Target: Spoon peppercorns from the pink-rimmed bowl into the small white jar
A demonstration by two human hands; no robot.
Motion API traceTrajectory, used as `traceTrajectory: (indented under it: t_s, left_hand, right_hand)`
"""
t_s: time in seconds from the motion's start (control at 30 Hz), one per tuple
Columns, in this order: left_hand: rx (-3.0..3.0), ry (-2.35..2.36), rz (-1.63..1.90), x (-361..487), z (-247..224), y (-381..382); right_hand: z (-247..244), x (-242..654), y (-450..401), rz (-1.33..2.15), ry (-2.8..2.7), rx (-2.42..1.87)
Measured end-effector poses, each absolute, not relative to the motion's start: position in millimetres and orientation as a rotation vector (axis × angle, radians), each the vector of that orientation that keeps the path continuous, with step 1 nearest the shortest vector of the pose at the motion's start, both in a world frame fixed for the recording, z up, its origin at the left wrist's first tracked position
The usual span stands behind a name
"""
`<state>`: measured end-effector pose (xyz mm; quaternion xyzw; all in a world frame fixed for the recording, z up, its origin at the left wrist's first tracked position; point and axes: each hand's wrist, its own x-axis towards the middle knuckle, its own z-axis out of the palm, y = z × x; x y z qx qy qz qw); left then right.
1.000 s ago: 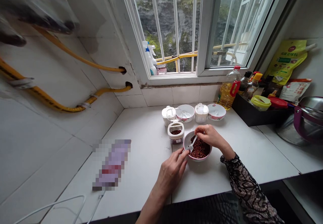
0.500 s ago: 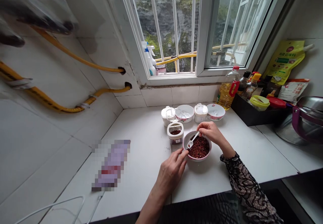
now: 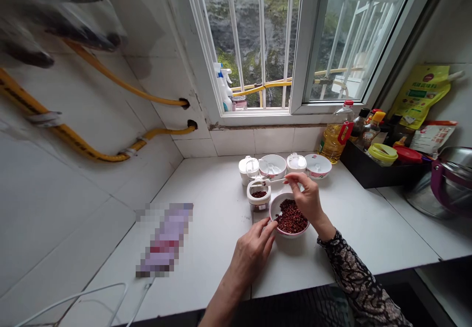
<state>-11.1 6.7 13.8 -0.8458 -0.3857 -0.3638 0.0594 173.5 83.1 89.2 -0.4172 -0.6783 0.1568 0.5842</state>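
My right hand (image 3: 308, 196) pinches the handle of a small white spoon (image 3: 275, 181). The spoon's scoop is over the open seasoning jar (image 3: 259, 204), which has dark red Sichuan peppercorns inside. Just right of the jar stands a white bowl with a pink rim (image 3: 291, 234), holding more peppercorns (image 3: 291, 216); bare white shows at its upper left inside. My left hand (image 3: 254, 246) grips the bowl's near-left rim with its fingertips.
Behind stand two white lidded jars (image 3: 249, 171) (image 3: 296, 165) and two white bowls (image 3: 273, 168) (image 3: 317, 168). An oil bottle (image 3: 335, 137), a black box of condiments (image 3: 363, 169) and a metal pot (image 3: 429, 192) are on the right. A blurred purple object (image 3: 165, 238) lies left.
My right hand has lifted the spoon out of the bowl and moved it up and left, over the open jar. My left hand stays at the bowl's rim.
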Motion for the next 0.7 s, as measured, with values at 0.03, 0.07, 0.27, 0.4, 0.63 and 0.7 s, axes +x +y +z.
traceTrajectory:
  t_s: [0.03, 0.07, 0.27, 0.4, 0.63, 0.7]
  left_hand:
    - [-2.559, -1.170, -1.102, -11.0, 14.0, 6.6]
    - [-2.560, -1.173, -1.104, -10.9, 14.2, 6.4]
    - [-2.584, -1.184, -1.093, -11.4, 14.7, 5.8]
    - [-2.573, -1.184, -1.109, -11.9, 14.7, 5.6]
    - [-2.564, -1.164, -1.139, -11.2, 15.8, 5.8]
    - [-2.565, -1.164, -1.143, -11.3, 15.6, 5.9]
  right_hand:
    - [89.1, 169.6, 80.9, 0.262, -1.694, -0.937]
    - [89.2, 167.3, 79.1, 0.177, -1.787, -0.904]
    - [94.1, 190.1, 78.5, 0.165, -1.778, -0.973]
    - [92.4, 210.0, 83.9, 0.294, -1.949, -1.040]
    - [88.7, 199.5, 81.8, 0.219, -2.214, -1.171]
    - [88.5, 195.7, 80.3, 0.320, -2.210, -1.191]
